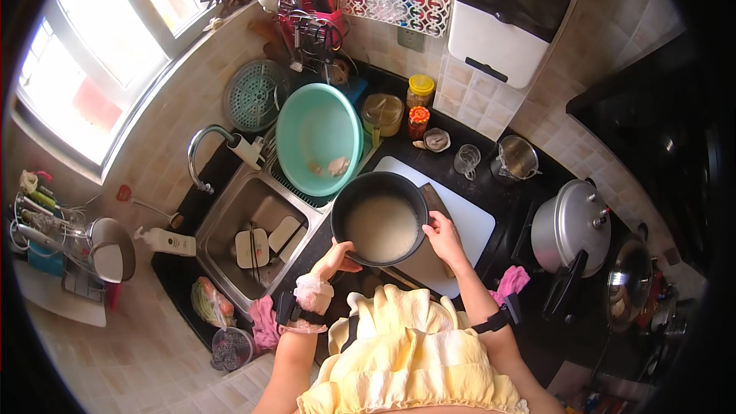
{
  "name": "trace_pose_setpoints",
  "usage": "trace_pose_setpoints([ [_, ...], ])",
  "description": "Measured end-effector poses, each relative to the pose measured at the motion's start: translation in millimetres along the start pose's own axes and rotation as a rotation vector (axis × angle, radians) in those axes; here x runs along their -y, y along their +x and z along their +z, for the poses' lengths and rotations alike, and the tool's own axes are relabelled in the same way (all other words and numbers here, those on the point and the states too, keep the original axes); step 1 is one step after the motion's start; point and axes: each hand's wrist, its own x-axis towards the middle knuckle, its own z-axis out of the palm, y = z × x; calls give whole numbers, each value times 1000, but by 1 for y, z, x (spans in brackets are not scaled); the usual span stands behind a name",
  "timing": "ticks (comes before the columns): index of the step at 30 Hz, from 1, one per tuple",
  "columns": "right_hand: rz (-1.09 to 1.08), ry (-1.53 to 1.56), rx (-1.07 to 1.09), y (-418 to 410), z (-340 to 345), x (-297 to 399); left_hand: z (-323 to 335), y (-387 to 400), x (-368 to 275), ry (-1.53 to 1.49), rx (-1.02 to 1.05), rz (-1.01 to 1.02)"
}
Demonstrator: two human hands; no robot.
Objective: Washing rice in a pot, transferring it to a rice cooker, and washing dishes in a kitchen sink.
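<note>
A dark round pot with cloudy water in it, and what looks like rice below, is held between my two hands. My left hand grips its lower left rim, the thumb on top. On its right rim my right hand has fingers and thumb closed. The pot hangs over the left part of a white cutting board, partly covering a brown wooden-looking piece that lies on the board. Just behind the pot stands a large mint-green basin with a pale lump inside.
To the left, a steel sink holds white dishes and chopsticks, with a curved faucet above. Jars, a glass mug and a steel pot line the back. A pressure cooker stands on the right.
</note>
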Motion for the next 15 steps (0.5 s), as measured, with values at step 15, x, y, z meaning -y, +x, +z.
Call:
trace_pose_setpoints([
  [15,-121,-112,0,2,-2,-6,3,6,7,-98,-26,22],
])
